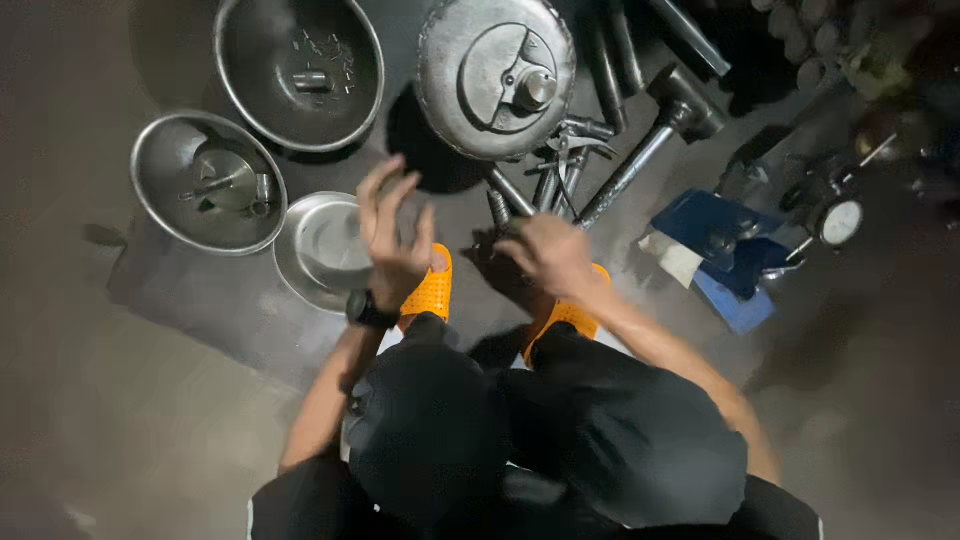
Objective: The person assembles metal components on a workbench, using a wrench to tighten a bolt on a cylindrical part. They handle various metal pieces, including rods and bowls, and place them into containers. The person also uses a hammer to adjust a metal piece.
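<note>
I see the left hand [392,232] raised, fingers spread, empty, above a shallow steel bowl [325,250] | right hand [545,253] curled palm-down over dark tools [550,180]; grip unclear | orange sandals [432,290] below | round metal housing [497,75] beyond.

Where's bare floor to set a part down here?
Free: floor left of the small bowl, and the patch right of the blue case. Crowded: between both hands, left hand and right hand, where tools pile below the round housing.
</note>
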